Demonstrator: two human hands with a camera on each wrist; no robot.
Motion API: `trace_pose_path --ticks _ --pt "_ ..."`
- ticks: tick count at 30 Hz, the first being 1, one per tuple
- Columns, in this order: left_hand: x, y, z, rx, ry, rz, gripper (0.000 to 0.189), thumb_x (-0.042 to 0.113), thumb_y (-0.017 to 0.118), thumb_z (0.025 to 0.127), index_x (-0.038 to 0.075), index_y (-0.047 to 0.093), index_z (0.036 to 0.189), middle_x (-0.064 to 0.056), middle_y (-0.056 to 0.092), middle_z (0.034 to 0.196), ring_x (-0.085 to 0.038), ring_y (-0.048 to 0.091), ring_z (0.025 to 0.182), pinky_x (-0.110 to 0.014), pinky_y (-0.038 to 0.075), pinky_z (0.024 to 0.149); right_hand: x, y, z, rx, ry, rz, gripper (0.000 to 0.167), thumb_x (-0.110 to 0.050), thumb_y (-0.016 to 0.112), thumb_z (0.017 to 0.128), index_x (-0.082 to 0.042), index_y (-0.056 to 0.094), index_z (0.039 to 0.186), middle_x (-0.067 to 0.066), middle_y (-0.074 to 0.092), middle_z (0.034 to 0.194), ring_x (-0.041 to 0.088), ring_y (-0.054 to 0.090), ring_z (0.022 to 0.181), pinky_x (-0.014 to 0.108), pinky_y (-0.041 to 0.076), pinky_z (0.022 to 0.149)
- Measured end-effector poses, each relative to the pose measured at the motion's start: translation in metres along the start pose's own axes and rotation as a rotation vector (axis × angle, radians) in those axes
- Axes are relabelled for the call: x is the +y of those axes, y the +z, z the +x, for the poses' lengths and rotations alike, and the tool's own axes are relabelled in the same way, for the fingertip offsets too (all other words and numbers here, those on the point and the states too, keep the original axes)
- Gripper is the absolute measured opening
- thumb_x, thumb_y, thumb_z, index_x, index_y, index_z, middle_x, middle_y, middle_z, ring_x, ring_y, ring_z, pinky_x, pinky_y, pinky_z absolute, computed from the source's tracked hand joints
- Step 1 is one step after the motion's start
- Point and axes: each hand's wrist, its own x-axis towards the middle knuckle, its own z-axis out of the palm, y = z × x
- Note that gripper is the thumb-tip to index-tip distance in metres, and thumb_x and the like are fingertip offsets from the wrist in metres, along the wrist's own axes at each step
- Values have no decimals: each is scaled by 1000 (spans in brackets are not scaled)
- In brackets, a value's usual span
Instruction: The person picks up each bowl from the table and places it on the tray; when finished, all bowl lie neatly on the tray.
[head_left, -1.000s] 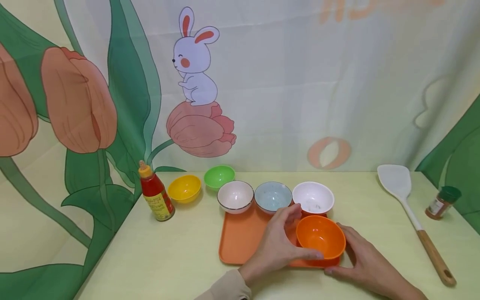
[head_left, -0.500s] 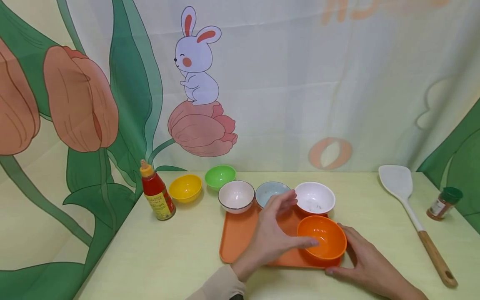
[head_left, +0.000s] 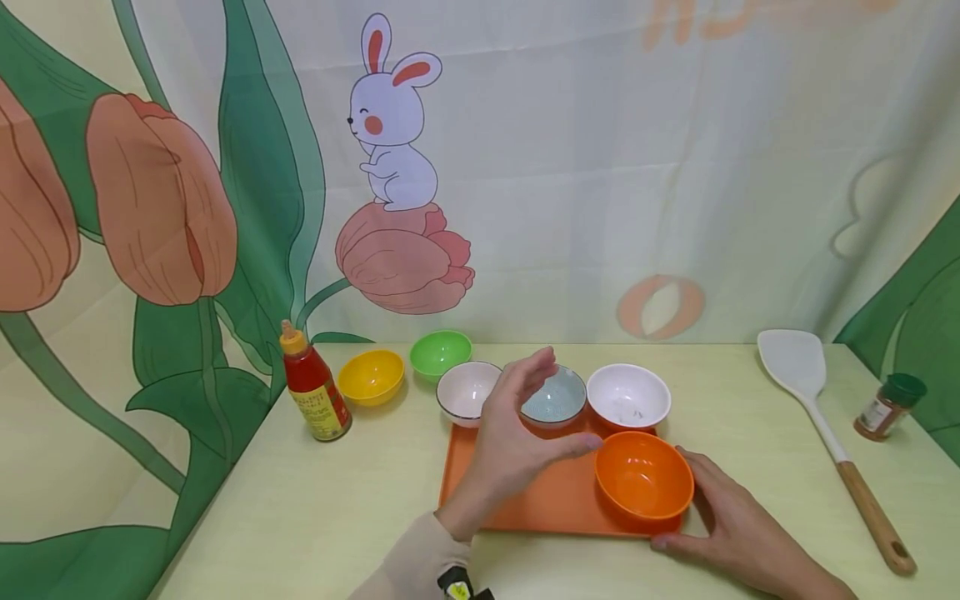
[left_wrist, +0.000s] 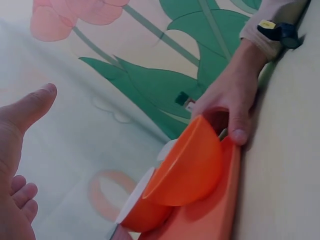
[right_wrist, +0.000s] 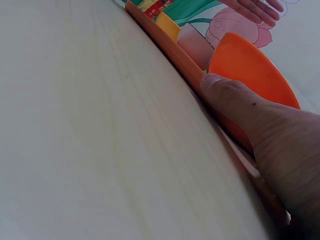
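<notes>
An orange bowl [head_left: 645, 477] stands on the right end of the orange tray [head_left: 558, 498]. My right hand [head_left: 738, 517] grips the tray's front right corner, its thumb on the front edge and its fingers up along the right side, close beside the bowl. In the left wrist view this right hand [left_wrist: 227, 92] curves behind the bowl. My left hand [head_left: 506, 433] is spread over the tray with nothing in it, its thumb tip near the bowl's left rim. Behind it are a dark-rimmed pale bowl [head_left: 463, 398], partly hidden, and a grey-blue bowl [head_left: 558, 396].
A white-lined bowl [head_left: 628, 396] stands at the tray's back right. Yellow [head_left: 371, 377] and green [head_left: 441, 354] bowls and a red sauce bottle [head_left: 317, 392] stand to the left. A spatula [head_left: 828, 433] and a green-capped spice jar [head_left: 888, 407] are on the right.
My left hand has moved away from the orange bowl, leftward and up over the tray, toward the pale and grey-blue bowls. The right hand and the orange bowl have stayed in place.
</notes>
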Motion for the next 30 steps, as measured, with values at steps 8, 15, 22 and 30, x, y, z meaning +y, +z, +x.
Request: trace_pose_path --ticks 8,15,22,30 --pt "0 -26 11 106 45 33 95 26 101 82 28 53 163 10 60 155 -11 57 147 -34 42 130 0 0 1 -1 1 -22 117 -74 88 81 -11 42 168 12 54 163 41 57 146 63 54 116" --pt "1 -63 23 202 89 109 92 29 98 84 27 53 164 8 59 157 -14 56 148 -37 41 131 -2 0 0 0 5 -17 118 -77 88 80 -12 44 168 11 54 163 40 57 147 64 52 116" --pt "-4 -109 32 327 130 203 93 26 99 83 25 53 164 4 56 160 -16 53 149 -41 40 132 -1 0 0 14 -28 -28 117 -75 89 80 -11 44 167 13 54 163 41 57 147 64 52 117" --pt "-22 -142 35 417 95 390 100 34 99 82 28 48 168 0 49 167 -20 44 156 -56 38 132 -2 0 0 2 -7 -18 117 -73 90 81 -11 43 168 14 53 164 43 56 147 66 52 117"
